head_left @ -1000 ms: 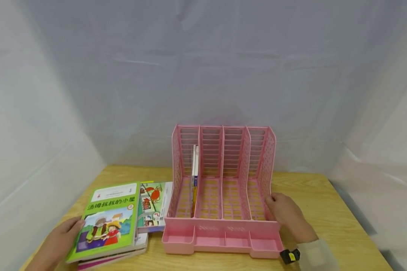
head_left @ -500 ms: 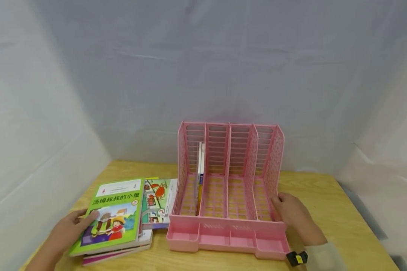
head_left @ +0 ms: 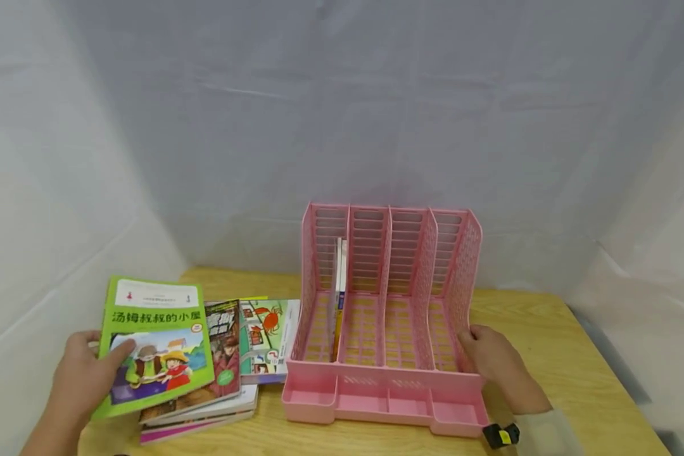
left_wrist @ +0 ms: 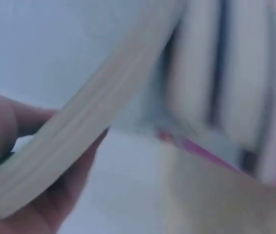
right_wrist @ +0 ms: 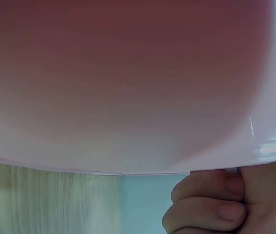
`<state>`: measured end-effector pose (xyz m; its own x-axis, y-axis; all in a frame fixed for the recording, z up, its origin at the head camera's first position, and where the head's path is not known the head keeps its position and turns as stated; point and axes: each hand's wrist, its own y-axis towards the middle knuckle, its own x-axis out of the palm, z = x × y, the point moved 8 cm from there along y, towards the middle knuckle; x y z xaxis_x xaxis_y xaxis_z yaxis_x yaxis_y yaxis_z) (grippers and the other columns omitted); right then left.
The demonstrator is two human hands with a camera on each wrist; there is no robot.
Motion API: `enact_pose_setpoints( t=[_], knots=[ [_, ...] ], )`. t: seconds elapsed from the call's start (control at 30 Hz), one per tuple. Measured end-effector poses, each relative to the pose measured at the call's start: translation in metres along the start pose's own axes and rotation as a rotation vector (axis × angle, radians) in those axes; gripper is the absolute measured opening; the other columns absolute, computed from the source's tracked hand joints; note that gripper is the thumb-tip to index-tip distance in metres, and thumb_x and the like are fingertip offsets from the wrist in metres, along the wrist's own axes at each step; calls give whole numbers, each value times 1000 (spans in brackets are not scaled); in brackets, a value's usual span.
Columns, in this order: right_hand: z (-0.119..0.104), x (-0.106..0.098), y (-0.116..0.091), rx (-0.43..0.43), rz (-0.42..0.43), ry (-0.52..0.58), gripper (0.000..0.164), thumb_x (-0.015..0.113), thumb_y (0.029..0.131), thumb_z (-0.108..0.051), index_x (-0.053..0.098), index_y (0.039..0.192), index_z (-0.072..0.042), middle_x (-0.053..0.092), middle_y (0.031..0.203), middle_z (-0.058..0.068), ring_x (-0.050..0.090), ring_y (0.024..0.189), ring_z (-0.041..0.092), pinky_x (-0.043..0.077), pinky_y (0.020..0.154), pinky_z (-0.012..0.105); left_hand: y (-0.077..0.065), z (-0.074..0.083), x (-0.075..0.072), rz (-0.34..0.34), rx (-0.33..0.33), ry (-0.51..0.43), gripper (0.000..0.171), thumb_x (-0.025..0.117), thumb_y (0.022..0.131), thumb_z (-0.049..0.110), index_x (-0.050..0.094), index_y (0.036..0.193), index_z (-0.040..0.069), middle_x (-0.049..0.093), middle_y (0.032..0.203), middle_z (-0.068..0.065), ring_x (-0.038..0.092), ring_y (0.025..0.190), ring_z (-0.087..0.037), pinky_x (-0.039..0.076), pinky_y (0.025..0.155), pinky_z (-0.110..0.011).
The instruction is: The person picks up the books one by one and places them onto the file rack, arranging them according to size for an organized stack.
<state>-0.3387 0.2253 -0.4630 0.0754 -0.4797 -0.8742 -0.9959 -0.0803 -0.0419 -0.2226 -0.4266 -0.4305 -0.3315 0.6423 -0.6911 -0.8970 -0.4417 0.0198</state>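
Observation:
My left hand point(head_left: 82, 373) grips a green picture-covered book point(head_left: 159, 323) by its left edge, thumb on the cover and fingers underneath. In the left wrist view the page edge point(left_wrist: 74, 117) of this book slants away from the blurred stack beside it. Below and right of it lies the stack, topped by a dark-covered book point(head_left: 223, 348). At the pink desktop file rack point(head_left: 384, 373), my right hand point(head_left: 493, 361) holds the right side wall near its front. Curled fingers point(right_wrist: 206, 187) show under the pink plastic in the right wrist view.
A book with a crab on its cover point(head_left: 270, 332) lies between the stack and the rack. Thin books point(head_left: 339, 297) stand upright in the rack's leftmost slot. Small trays line the rack's front. White sheeting point(head_left: 342, 114) surrounds the wooden table point(head_left: 541, 342).
The left hand has lifted the green book off the stack and carried it left, uncovering the dark-covered book. The right hand stays on the rack. The head view has shifted slightly.

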Motion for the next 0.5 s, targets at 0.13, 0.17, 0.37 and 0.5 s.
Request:
enact_pose_setpoints(
  t=[0.13,0.17,0.37,0.5],
  knots=[
    [1,-1,-1,11,4,10,46,33,104,-40,64,105,-6,60,91,8,53,80,23,42,67,40,-15,40,-10,211,114,-155,73,52,98,37,9,150,8,51,123,-34,61,69,-4,53,57,-26],
    [0,-1,-1,7,6,15,46,33,104,-40,64,106,-6,60,92,8,53,80,23,42,68,40,-20,49,-13,285,159,-198,71,55,98,32,12,151,13,53,124,-29,60,70,0,53,57,-23],
    [-6,-1,-2,-10,6,30,41,34,104,-36,63,95,-8,55,79,5,51,73,21,40,63,36,-37,83,6,300,292,-205,55,64,93,20,40,141,7,61,114,-17,61,75,-3,52,56,-21],
    [-4,0,-2,7,8,19,39,34,104,-34,61,91,-9,51,73,4,49,69,20,38,60,33,-33,86,38,-51,255,-24,68,50,99,42,31,145,-4,52,121,-36,65,77,-26,53,55,-34]
  ],
)
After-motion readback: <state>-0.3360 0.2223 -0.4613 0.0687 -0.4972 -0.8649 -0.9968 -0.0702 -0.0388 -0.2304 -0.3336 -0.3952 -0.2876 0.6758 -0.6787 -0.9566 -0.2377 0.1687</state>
